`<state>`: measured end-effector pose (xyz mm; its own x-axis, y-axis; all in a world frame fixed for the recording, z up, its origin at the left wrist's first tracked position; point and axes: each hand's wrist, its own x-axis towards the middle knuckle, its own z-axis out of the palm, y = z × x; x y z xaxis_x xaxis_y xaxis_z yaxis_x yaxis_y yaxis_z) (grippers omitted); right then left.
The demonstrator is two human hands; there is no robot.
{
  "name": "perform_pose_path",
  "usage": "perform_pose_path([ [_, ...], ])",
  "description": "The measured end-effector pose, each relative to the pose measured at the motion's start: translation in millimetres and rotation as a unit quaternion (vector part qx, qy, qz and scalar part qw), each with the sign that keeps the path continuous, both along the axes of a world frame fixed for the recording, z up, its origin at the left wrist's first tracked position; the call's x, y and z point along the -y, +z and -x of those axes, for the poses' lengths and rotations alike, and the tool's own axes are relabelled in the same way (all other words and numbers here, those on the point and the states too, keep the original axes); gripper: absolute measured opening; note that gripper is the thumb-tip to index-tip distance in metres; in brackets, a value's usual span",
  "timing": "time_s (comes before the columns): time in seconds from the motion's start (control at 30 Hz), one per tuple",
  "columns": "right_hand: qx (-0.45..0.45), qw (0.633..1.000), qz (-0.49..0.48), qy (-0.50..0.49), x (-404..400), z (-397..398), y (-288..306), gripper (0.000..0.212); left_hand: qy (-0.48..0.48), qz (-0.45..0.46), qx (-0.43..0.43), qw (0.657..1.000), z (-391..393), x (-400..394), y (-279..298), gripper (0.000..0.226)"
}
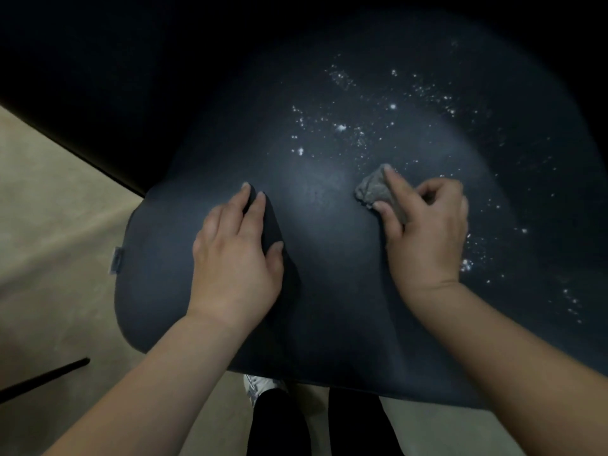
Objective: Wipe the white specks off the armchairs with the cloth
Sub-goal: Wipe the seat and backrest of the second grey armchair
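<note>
seat (316, 291) near half speck-free | specks (345, 126) left far and right side | right hand (424, 232) pinches cloth (375, 189) | left hand (237, 255) flat, fingers relaxed, bracing seat

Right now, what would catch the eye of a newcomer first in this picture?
The white specks scattered over the far and right part of the dark armchair seat. Then the right hand pinching a crumpled grey cloth at the seat's middle, while the left hand rests on the seat's left part.
</note>
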<state>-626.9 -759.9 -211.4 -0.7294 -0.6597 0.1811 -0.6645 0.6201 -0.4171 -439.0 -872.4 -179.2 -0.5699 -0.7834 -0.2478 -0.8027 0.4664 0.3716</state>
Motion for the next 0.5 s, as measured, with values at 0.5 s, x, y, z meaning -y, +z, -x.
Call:
perform_pose_path([
  [0.5, 0.020, 0.997, 0.002, 0.080, 31.2, -24.7, -0.9, 0.044, 0.032, 0.004, -0.013, 0.999, 13.0, 24.5, -4.0, 0.067],
])
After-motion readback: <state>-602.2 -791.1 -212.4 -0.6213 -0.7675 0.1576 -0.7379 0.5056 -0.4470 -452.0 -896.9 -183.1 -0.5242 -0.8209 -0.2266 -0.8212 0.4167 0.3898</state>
